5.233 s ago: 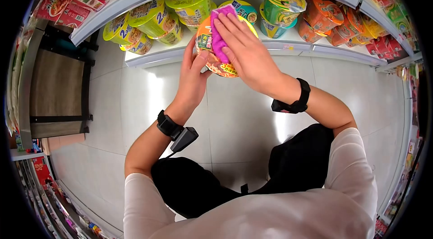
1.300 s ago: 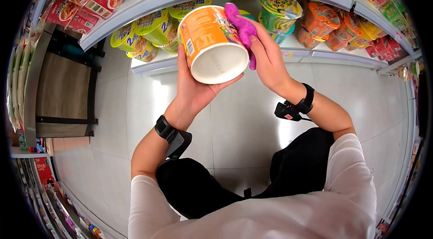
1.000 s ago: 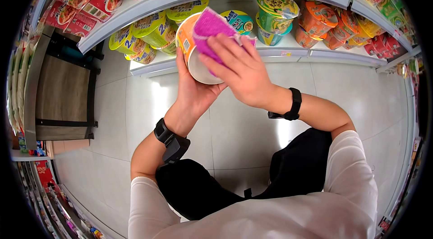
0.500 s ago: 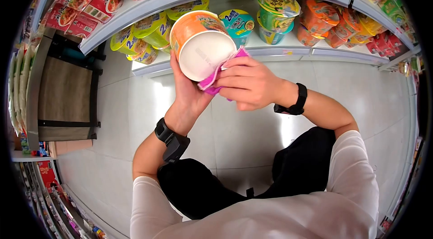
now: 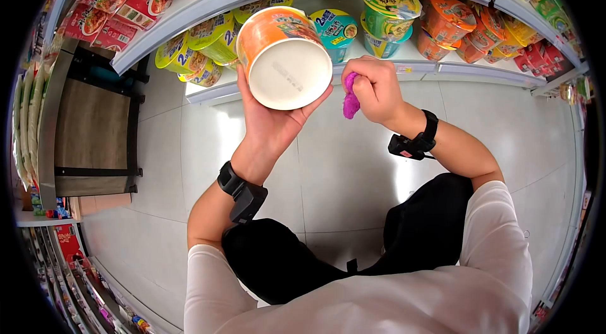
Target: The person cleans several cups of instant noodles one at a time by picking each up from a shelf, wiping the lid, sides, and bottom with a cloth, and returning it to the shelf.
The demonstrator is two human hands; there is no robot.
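An orange instant noodle cup (image 5: 290, 72) is tilted so that its white, printed bottom faces me. My left hand (image 5: 268, 123) grips it from below, with the thumb on its left side and fingers showing at the right. To the right of the cup, apart from it, my right hand (image 5: 377, 89) is closed around a bunched purple cloth (image 5: 351, 95). Part of the cloth hangs out below the thumb; the rest is hidden in the fist.
Behind the cup, a low shelf (image 5: 454, 69) carries yellow-green cups (image 5: 213, 37), a teal cup (image 5: 334, 30), stacked green cups (image 5: 390, 12) and orange cups (image 5: 448, 17). Red cups (image 5: 144, 3) stand on the shelf above. A wood-panelled unit (image 5: 95, 126) is at left.
My right hand has moved right, away from the cup, taking the purple cloth with it and bunching it. My left hand still holds the cup in nearly the same place.
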